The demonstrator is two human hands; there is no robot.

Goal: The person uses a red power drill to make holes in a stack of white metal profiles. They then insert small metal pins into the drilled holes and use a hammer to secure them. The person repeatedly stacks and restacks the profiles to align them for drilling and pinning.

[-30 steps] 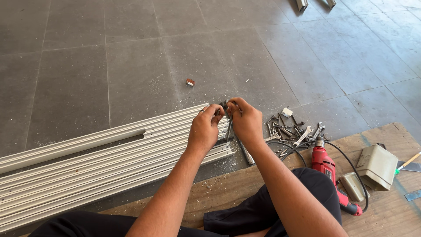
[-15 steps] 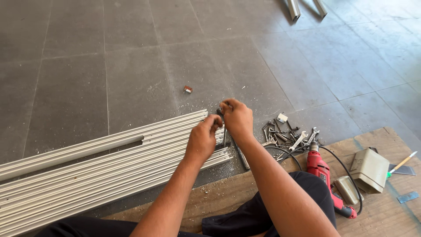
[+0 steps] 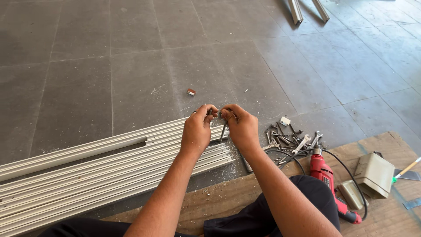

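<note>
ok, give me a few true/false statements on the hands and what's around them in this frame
1. Both hands, left hand and right hand, meet over the end of the aluminium profiles. True.
2. The red drill is held in the right hand. False: it lies on the wooden board, beside the person's leg, with no hand on it.
3. A thin metal rod hangs down between the two hands. True.
4. The pile of spanners and screws lies to the left of the profiles. False: it lies to the right of the right hand.
5. The small brown block rests on the floor tiles beyond the hands. True.
</note>
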